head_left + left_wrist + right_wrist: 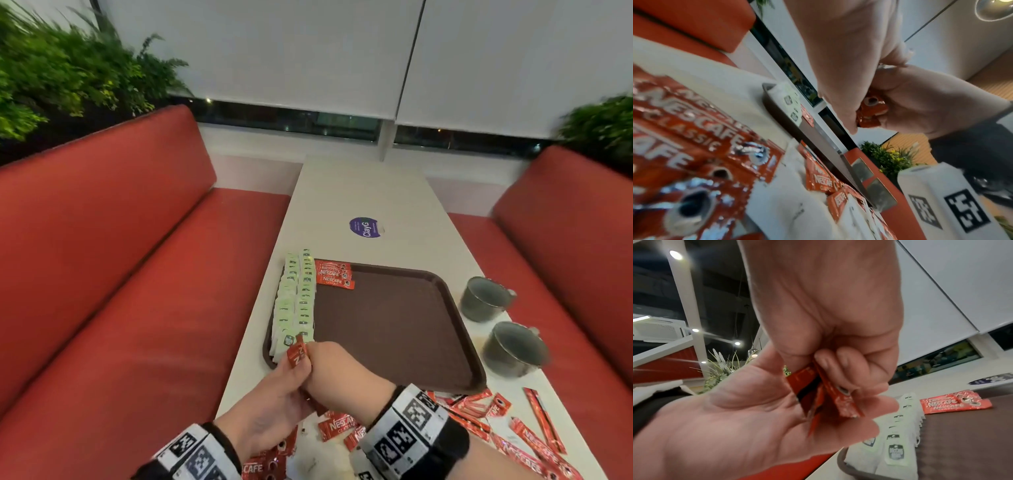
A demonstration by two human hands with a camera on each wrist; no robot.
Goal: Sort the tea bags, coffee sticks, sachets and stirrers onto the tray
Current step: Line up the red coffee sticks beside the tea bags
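Observation:
Over the near left corner of the brown tray (394, 329), both hands hold a small bundle of red Nescafe coffee sticks (298, 354). My left hand (291, 375) cradles the bundle from below with curled fingers. My right hand (320, 359) pinches it from the right. The right wrist view shows the right hand (842, 365) pinching the sticks (818, 395) against the fingers of the left hand (849, 423). Two columns of tea bags (298, 301) line the tray's left side. Three coffee sticks (334, 272) lie at its far left.
Several loose coffee sticks (479, 411) and white sachets lie on the table in front of the tray. Two metal cups (483, 298) (513, 347) stand right of the tray. A purple sticker (365, 228) is farther back. Red benches flank the narrow table.

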